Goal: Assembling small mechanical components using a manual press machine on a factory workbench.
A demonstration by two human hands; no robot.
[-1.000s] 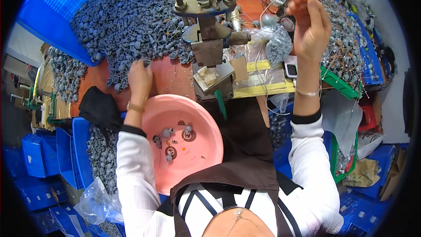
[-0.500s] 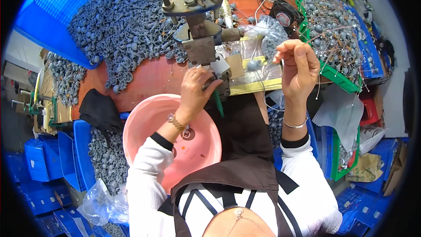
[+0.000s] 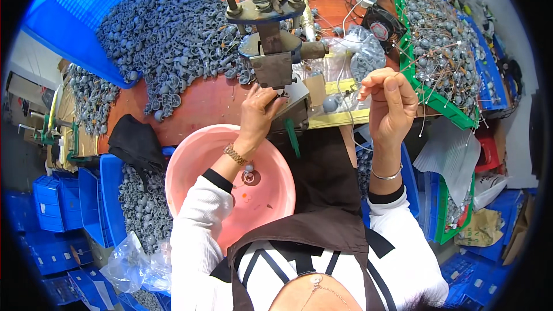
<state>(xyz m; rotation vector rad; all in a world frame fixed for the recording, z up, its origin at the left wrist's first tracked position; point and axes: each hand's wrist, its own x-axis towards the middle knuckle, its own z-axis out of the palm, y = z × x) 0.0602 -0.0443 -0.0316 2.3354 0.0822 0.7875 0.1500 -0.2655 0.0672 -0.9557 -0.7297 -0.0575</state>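
My left hand (image 3: 257, 112) is at the bench-mounted metal press (image 3: 273, 70), its thumb and fingers closed at the small block under the press head. What lies between those fingertips is hidden. My right hand (image 3: 393, 106) is raised over the front edge of the bench, fingers curled toward the thumb. Anything in that pinch is too small to make out. To the left of it, a grey ball (image 3: 330, 103) rests on the bench near a white cable. Below my left wrist stands a pink basin (image 3: 276, 196) with a few small parts inside.
A large heap of grey plastic parts (image 3: 173, 40) spreads from a blue crate (image 3: 52, 29) at the far left. At right, a green-edged tray (image 3: 446, 112) holds grey balls with wires. A small black fan (image 3: 383, 26) and a green lever (image 3: 292, 138) are close by.
The whole view has shifted slightly. My left hand has moved a little left relative to the press head. The right hand has come slightly lower and left, its fingers still curled.
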